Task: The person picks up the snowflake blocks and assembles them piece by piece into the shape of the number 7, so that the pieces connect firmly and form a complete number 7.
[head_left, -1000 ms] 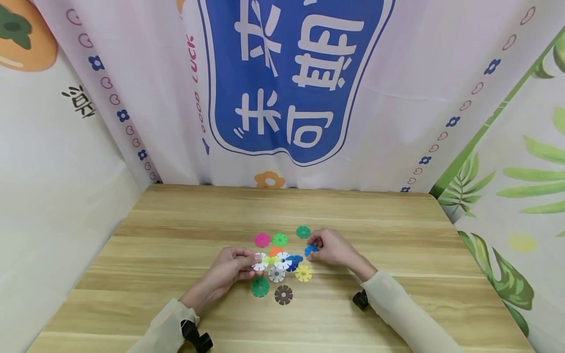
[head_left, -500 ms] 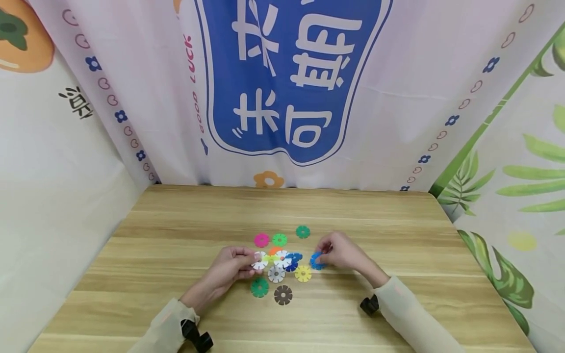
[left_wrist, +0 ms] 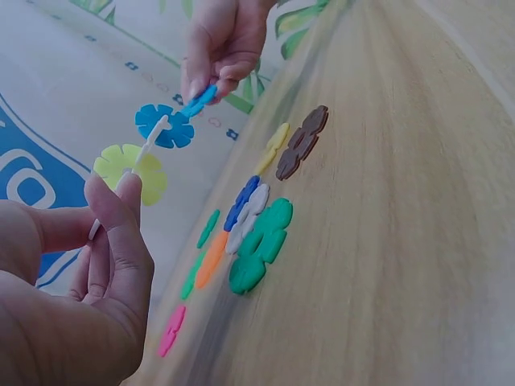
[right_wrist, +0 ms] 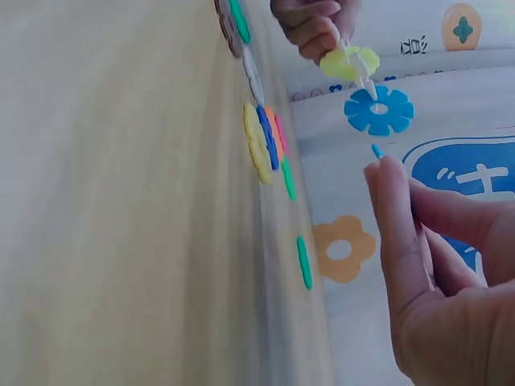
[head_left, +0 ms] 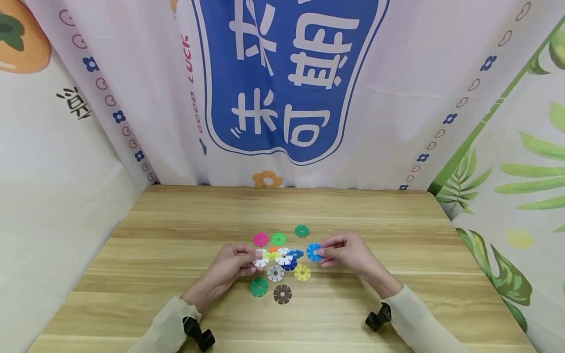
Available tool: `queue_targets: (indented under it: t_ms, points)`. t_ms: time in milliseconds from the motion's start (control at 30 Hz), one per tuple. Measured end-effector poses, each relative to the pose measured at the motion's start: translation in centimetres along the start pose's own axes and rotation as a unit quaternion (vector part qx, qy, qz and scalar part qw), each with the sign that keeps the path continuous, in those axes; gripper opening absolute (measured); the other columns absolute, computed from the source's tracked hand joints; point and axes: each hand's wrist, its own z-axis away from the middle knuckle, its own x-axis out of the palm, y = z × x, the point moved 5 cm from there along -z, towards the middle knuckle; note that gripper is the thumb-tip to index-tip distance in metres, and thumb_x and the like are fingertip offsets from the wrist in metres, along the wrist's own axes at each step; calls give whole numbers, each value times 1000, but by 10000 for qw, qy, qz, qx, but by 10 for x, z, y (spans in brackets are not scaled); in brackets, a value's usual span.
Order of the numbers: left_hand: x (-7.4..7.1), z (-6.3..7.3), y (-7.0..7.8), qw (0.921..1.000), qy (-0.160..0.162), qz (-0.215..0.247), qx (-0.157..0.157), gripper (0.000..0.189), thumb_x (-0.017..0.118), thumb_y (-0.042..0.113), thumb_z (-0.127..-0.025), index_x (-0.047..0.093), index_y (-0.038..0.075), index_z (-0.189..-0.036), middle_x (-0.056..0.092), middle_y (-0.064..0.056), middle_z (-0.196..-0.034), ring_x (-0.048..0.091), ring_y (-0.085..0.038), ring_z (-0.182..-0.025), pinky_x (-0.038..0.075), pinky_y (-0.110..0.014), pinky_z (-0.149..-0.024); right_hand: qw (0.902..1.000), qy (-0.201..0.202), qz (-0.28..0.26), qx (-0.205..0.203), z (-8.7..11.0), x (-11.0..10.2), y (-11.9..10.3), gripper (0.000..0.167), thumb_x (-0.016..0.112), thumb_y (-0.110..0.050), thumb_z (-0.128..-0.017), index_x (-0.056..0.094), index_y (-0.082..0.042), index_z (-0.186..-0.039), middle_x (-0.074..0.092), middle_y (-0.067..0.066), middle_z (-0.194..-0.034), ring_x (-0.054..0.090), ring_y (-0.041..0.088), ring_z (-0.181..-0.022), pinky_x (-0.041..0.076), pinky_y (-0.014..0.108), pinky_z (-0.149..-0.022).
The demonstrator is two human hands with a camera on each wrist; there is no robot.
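My left hand [head_left: 227, 268] pinches a white notched plastic disc [head_left: 261, 260] at one end of a short chain of interlocking discs. A yellow-green disc [left_wrist: 110, 165], a second white disc [head_left: 283, 256] and a blue disc [right_wrist: 396, 117] follow along that chain, which hangs above the table. Between thumb and fingers, my right hand [head_left: 353, 255] holds a separate blue disc [head_left: 314, 252], its face toward the head camera. A small gap parts it from the chain's blue end. In the right wrist view the fingers hide most of this disc.
Loose discs lie flat on the wooden table [head_left: 185, 211] below: pink [head_left: 261, 239], light green [head_left: 278, 239], green [head_left: 302, 231], yellow [head_left: 302, 272], grey-white [head_left: 275, 273], brown [head_left: 282, 294], another green [head_left: 259, 287], dark blue and orange. A printed curtain [head_left: 388, 113] stands behind.
My right hand has drawn away to the right with its blue disc, then turned it to face the camera and moved it slightly back toward the chain. My left hand has barely moved.
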Motion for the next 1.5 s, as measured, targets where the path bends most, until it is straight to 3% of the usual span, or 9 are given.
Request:
queue_targets:
  t_ms: [167,467,933,1233,1500]
  points:
    - [1,-1,1,10000,-12,5,4,12,71,9,-99,65,0,-104,71,-5,-92,75,-13,-78,62,-16,-68,9971,-122,-737,118,2,5,5,33,74,2,-93,66,18,-120,80,16,-97,80,21,-80,69,38,-83]
    - [1,-1,-1,10000,6,-21,-20,14,71,10,-99,65,-1,-106,72,-5,-92,76,-14,-78,62,-17,-67,9901,-198,-1370,243,3,9,7,30,72,3,-94,66,15,-120,81,11,-93,80,18,-80,69,32,-80]
    - [2,-1,-3,10000,-48,-21,-10,17,69,9,-100,64,-4,-110,73,-7,-91,76,-14,-78,64,-18,-70,9868,-315,-1564,277,5,12,10,30,68,4,-96,63,18,-123,80,10,-93,80,17,-81,68,28,-80]
    - [7,-4,-5,10000,17,-76,43,20,71,8,-99,62,-6,-110,76,-7,-87,76,-13,-75,63,-18,-67,9886,-294,-1455,260,4,19,11,20,69,7,-94,67,14,-112,79,11,-90,80,19,-77,69,29,-76]
    - [10,-1,-8,9999,96,72,52,14,71,5,-97,64,-3,-106,77,-6,-88,78,-16,-76,67,-21,-72,9876,-233,-1489,448,2,19,4,17,69,7,-93,66,12,-109,75,11,-91,77,17,-73,69,30,-77]
